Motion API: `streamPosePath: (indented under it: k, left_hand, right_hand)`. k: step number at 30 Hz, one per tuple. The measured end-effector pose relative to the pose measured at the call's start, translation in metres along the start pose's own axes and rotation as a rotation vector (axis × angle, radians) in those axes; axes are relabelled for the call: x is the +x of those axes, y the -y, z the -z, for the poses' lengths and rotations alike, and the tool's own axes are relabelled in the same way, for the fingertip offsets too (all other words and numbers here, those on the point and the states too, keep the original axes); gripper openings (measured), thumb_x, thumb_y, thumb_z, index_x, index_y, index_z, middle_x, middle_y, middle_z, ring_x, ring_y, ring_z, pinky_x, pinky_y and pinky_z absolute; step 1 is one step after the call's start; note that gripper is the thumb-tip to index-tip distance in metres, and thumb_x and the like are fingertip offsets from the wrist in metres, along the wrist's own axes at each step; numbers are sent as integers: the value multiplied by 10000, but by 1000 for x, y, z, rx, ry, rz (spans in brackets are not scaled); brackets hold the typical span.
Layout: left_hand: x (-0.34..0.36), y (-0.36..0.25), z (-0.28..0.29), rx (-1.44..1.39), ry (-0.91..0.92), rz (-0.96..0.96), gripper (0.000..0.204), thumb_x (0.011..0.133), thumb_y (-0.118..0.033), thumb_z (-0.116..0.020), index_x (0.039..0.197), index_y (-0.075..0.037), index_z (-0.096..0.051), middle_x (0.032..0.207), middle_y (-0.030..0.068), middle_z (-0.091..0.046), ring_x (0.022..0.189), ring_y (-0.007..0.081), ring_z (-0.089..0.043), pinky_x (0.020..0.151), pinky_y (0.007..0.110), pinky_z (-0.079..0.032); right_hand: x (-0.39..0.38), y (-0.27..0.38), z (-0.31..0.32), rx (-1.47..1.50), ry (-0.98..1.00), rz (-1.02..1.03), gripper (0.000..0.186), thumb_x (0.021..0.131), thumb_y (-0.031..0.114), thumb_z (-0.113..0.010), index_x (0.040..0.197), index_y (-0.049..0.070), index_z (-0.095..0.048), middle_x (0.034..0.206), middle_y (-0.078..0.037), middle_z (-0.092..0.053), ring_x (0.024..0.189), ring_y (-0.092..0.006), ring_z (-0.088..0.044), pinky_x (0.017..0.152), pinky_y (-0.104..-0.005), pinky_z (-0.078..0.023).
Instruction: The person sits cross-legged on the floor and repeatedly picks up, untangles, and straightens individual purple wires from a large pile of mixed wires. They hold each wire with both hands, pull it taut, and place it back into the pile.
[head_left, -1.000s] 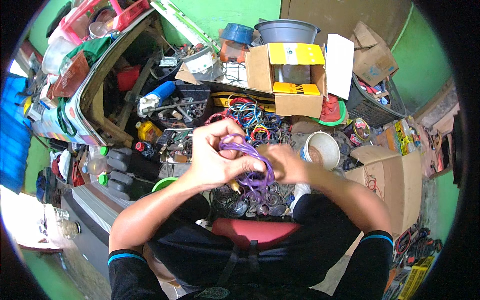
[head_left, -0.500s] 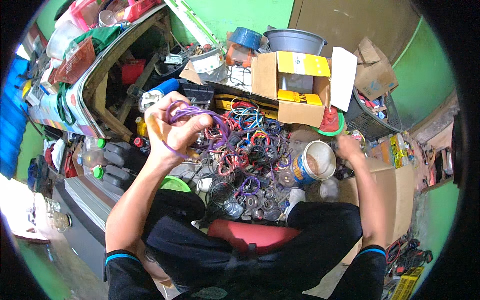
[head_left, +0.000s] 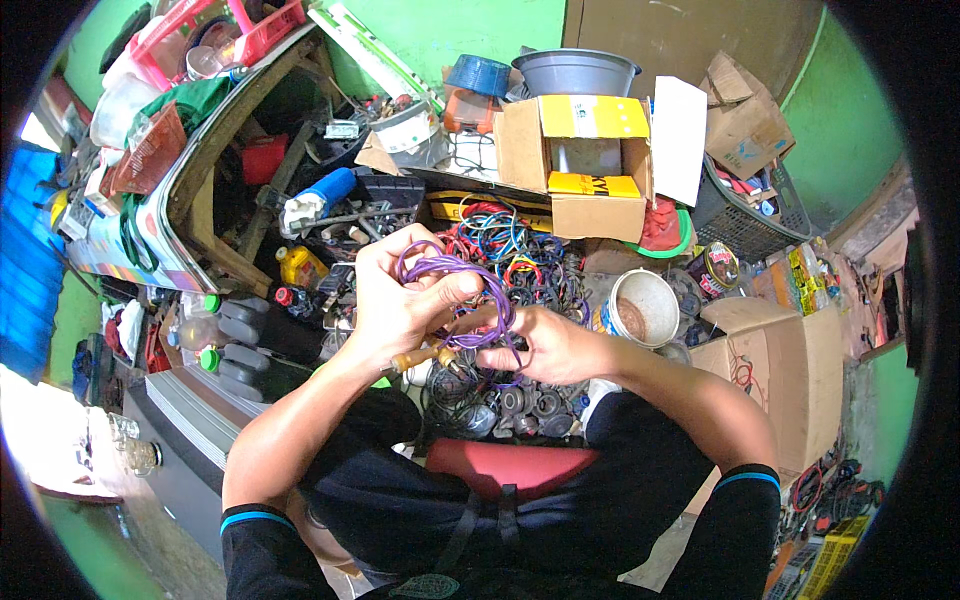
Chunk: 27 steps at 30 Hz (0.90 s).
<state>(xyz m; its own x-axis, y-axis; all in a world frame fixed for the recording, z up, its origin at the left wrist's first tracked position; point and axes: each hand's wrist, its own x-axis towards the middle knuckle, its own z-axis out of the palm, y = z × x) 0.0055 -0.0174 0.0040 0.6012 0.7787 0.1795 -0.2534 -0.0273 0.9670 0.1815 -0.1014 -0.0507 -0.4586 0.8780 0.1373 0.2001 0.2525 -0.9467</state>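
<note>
A loosely coiled purple cable point(head_left: 492, 288) is held up in front of my body, above a pile of wires. My left hand point(head_left: 398, 305) is closed around the coil's left side, its thumb pressed across the strands. From the right, my right hand point(head_left: 560, 345) pinches the lower right part of the same coil between thumb and fingers. Brownish plug-like ends point(head_left: 414, 359) stick out just below my left hand. Behind and beneath the hands lies a heap of tangled coloured wires point(head_left: 510, 238), with round dark parts point(head_left: 528, 402) nearer my knees.
A white bucket point(head_left: 645, 300) stands right of the heap. Behind it is an open yellow-and-brown box point(head_left: 597, 212). An open cardboard box point(head_left: 812, 370) sits at my right, plastic bottles point(head_left: 300, 267) at the left. Between my legs is a red surface point(head_left: 505, 466).
My right hand has come from beside the white bucket at the right to the purple cable and taken hold of it. My left hand has moved right and slightly down with the coil.
</note>
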Motion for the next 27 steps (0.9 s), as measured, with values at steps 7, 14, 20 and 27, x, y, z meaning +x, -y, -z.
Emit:
streamPosePath:
  k: [7, 14, 20, 27]
  left_hand:
    - [1, 13, -12, 16, 23, 57, 279, 708, -159, -824, 740, -69, -562, 581, -79, -476, 504, -10, -369, 441, 174, -287]
    - [6, -11, 1, -180, -107, 69, 238, 791, -112, -741, 747, -70, -512, 568, -52, -461, 422, 6, -326, 375, 201, -230]
    - [6, 8, 1, -161, -169, 111, 224, 838, -144, -700, 773, -72, -498, 558, -64, -407, 424, 13, -293, 387, 214, -209]
    - [5, 21, -19, 37, -170, 10, 201, 907, -165, -610, 807, -92, -452, 560, -62, -378, 446, 24, -293, 402, 210, -221]
  right_hand:
    - [-5, 4, -8, -105, -143, 24, 145, 849, 154, -619, 914, 25, -613, 875, -108, -654, 841, -242, -639, 757, -390, -502]
    - [-36, -36, 81, -1145, 197, -736, 289, 809, 257, -587, 987, 35, -640, 907, -159, -672, 864, -360, -645, 719, -447, -517]
    - [-27, -1, 51, -177, -270, -203, 345, 883, 198, -618, 1153, -9, -562, 1073, -96, -640, 986, -168, -599, 876, -313, -468]
    - [-20, 22, 25, 91, -350, -196, 211, 930, 176, -557, 987, -22, -603, 732, -45, -626, 658, -88, -582, 618, -250, -477]
